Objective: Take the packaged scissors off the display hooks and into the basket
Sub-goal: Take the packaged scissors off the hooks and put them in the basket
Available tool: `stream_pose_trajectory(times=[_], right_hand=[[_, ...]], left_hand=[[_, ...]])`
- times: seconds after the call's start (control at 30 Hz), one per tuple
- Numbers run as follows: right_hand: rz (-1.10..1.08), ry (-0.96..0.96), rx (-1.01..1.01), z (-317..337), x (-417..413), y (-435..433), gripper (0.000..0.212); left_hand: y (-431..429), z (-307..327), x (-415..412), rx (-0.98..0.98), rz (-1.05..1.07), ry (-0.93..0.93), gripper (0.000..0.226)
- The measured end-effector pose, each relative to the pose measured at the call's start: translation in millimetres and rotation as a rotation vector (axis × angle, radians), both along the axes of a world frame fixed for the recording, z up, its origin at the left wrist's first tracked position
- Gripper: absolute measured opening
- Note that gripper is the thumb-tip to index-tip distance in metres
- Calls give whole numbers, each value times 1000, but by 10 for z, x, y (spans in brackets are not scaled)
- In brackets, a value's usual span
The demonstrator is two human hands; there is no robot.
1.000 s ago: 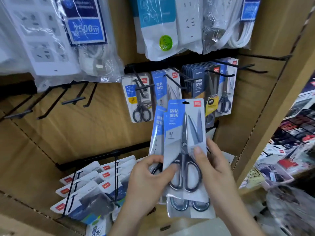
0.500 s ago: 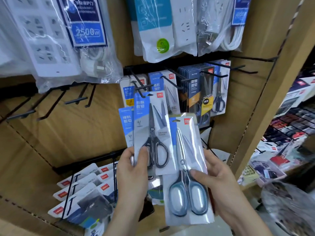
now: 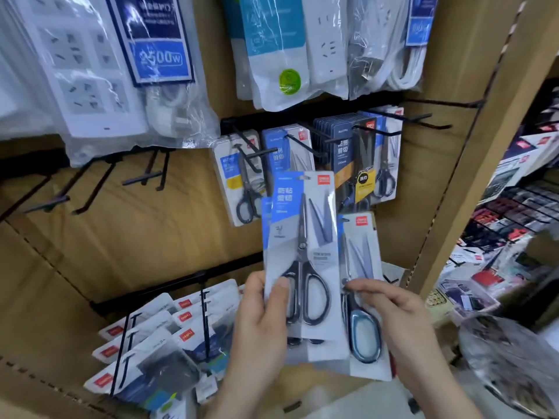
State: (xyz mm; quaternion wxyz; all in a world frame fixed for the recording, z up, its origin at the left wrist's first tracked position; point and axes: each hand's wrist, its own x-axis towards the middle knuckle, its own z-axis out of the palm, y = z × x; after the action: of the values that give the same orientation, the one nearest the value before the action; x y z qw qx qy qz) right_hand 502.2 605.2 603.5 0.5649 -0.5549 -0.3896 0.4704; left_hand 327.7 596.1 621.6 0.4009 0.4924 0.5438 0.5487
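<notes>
1. The left grip [image 3: 260, 325] holds the black-handled scissors pack [image 3: 302, 252] by its lower left edge. Its thumb [image 3: 279, 287] is pressed on the front and its fingers are hidden behind. Half a second ago this grip held the pack higher and further left.
2. The black-handled scissors pack stands upright, off the display hooks and in front of everything else in the hands. A second ago it was the face of one stack that both grips held together.
3. The blue-handled scissors pack [image 3: 366, 246] sits just right of the black-handled scissors pack and a little lower, its left edge tucked behind it. Half a second ago both blue handle rings showed; now only the right ring is clear.
4. The right grip [image 3: 402, 322], to the right of the black-handled scissors pack, holds the blue-handled pack with one digit [image 3: 363, 287] laid across its front above the rings.
5. Below and left of the black-handled scissors pack, carded packs [image 3: 145, 337] hang on lower hooks. The nearest ones are cut by the frame edge, and their contents are too blurred to name.
6. A third pack [image 3: 266, 210] behind the black-handled scissors pack shows only as a blue strip at its upper left edge.
7. Above and behind the black-handled scissors pack, hanging scissors packs [image 3: 341, 152] remain on the black hooks, and their print is smeared.
8. Far right of and below the black-handled scissors pack lies a blurred grey shape [image 3: 514, 367] cut by the frame; I cannot tell what it is.
</notes>
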Motion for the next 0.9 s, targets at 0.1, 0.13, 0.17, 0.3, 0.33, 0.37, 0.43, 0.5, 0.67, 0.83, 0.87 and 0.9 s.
stream_pose_trajectory(times=[0.1, 0.13, 0.17, 0.3, 0.33, 0.37, 0.43, 0.5, 0.67, 0.83, 0.87, 0.9], right_hand=[[25, 125, -34, 38, -98, -70, 40], [34, 169, -37, 43, -100, -92, 36], [38, 206, -39, 55, -97, -118, 33], [83, 189, 4, 22, -3, -146, 27], [89, 161, 18, -11, 52, -126, 28], [93, 148, 18, -16, 102, -105, 29], [112, 160, 17, -34, 211, -47, 28], [144, 194, 14, -43, 334, 25, 26], [255, 167, 19, -87, 756, 286, 37], [301, -30, 89, -143, 1149, 600, 16], [308, -80, 114, -162, 1224, 658, 17], [309, -118, 134, -166, 1287, 716, 18]], left_hand=[[-11, -70, 126, -13, -80, 34, 19], [-10, -89, 156, -13, -88, 30, 17], [-1, -100, 185, -13, -87, 34, 16], [26, -116, 348, -28, -91, 120, 14], [39, -134, 404, -32, -86, 130, 13], [54, -151, 458, -32, -76, 145, 12], [106, -184, 572, -42, -41, 185, 15], [168, -201, 697, -52, 3, 191, 16], [288, -211, 1033, -90, 164, 84, 19], [317, -280, 1246, -30, 309, 172, 16], [278, -254, 1275, 28, 340, 208, 13], [229, -225, 1303, 71, 375, 240, 15]])
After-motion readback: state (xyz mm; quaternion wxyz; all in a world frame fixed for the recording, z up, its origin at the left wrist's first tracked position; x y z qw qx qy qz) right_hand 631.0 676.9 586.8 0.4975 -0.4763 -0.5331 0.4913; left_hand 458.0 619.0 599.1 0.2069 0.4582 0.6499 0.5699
